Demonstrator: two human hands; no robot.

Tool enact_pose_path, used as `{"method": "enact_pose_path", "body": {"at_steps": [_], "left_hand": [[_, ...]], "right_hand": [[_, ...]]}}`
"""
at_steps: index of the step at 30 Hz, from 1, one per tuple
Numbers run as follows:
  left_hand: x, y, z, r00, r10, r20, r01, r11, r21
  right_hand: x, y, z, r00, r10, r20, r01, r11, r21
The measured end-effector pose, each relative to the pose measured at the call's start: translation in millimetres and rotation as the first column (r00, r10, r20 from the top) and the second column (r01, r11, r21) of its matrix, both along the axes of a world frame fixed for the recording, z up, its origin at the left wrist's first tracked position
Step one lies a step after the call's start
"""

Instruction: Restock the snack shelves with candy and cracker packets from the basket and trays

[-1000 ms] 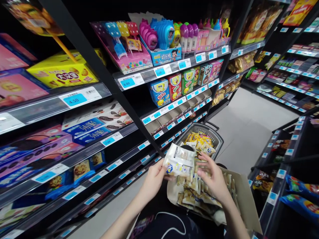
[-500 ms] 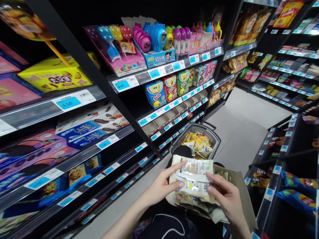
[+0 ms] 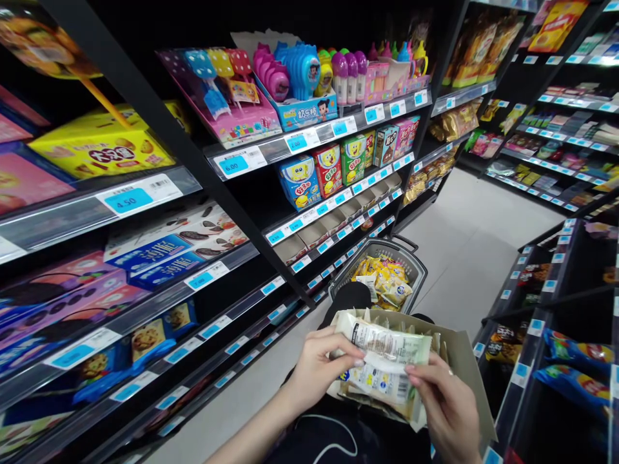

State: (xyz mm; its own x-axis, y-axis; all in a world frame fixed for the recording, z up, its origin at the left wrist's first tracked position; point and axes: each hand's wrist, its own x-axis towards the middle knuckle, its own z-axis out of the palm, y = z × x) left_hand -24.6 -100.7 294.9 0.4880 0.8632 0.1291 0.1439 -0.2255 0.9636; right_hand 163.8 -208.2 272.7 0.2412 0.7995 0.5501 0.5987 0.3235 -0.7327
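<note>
A pale snack packet (image 3: 387,338) with printed text and a barcode lies back side up over an open cardboard box (image 3: 471,380). My left hand (image 3: 322,361) is closed, its thumb and fingers pinching the white back seam of the packet near the middle. At the packet's right part, my right hand (image 3: 447,393) pinches the same seam between thumb and fingers. More packets stand in the box behind and under this one. The box rests on my lap, and its near side is partly hidden by the packet and hands.
Just ahead on the floor stands a grey shopping basket (image 3: 418,274) holding several yellow snack packets (image 3: 387,277). Tall shelves with price tags and boxed sweets (image 3: 304,180) line the left. A low display rack (image 3: 536,328) with bagged snacks borders the right, beside the tiled aisle (image 3: 476,225).
My hands have gone from lying spread on the packet to pinching its back seam, which now stands up. The packet has shifted slightly right and down, showing more of the box behind.
</note>
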Motion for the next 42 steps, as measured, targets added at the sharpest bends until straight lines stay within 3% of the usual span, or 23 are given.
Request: {"method": "enact_pose_path", "body": {"at_steps": [5,9,11,14,17,20,24,26,30,34,36,38,40,42], "left_hand": [[7,-6,11.6,0.998,0.044,-0.042,-0.049,0.993,-0.108],[9,-5,12.1,0.988,0.125,0.086,-0.097,0.957,-0.275],[10,-5,10.7,0.974,0.140,0.177,-0.056,0.910,-0.412],[11,-3,9.2,0.975,0.100,0.196,0.013,0.863,-0.505],[8,0,7.8,0.992,-0.021,0.128,0.087,0.840,-0.536],[0,7,5.0,0.972,-0.165,0.165,0.233,0.711,-0.663],[-11,15,4.9,0.885,-0.328,0.331,0.462,0.525,-0.715],[-11,15,7.2,0.871,-0.398,0.287,0.478,0.560,-0.676],[-4,12,10.5,0.940,-0.337,0.047,0.318,0.822,-0.471],[1,12,9.9,0.934,-0.288,-0.211,0.243,0.946,-0.213],[0,14,8.8,0.917,-0.250,-0.310,0.218,0.966,-0.136],[0,14,6.8,0.913,-0.242,-0.329,0.197,0.966,-0.164],[1,14,4.2,0.921,-0.280,-0.270,0.193,0.932,-0.307],[3,13,1.5,0.939,-0.297,-0.174,0.184,0.862,-0.473]], "right_hand": [[-7,-7,-1.4,0.988,-0.155,-0.009,0.154,0.986,-0.071],[-11,-10,1.3,0.944,-0.204,-0.261,0.171,0.975,-0.143],[-12,-12,3.8,0.898,-0.236,-0.372,0.178,0.967,-0.183],[-4,-15,5.3,0.878,-0.195,-0.437,0.102,0.968,-0.228],[11,-20,-0.2,0.887,-0.128,-0.444,-0.023,0.948,-0.319],[22,-28,-7.9,0.834,-0.078,-0.547,-0.157,0.916,-0.369],[15,-37,-8.6,0.577,-0.146,-0.803,-0.207,0.926,-0.317],[7,-37,-6.9,0.538,-0.227,-0.812,-0.164,0.916,-0.365],[-3,-32,-9.9,0.551,-0.341,-0.762,-0.058,0.895,-0.442],[-6,-32,-15.9,0.635,-0.461,-0.620,0.058,0.829,-0.556],[-6,-33,-16.7,0.715,-0.500,-0.489,0.163,0.799,-0.579],[-4,-34,-15.8,0.753,-0.484,-0.446,0.170,0.797,-0.579],[-3,-32,-13.6,0.709,-0.445,-0.547,0.054,0.807,-0.587],[-3,-30,-9.9,0.562,-0.426,-0.709,-0.102,0.815,-0.570]]}}
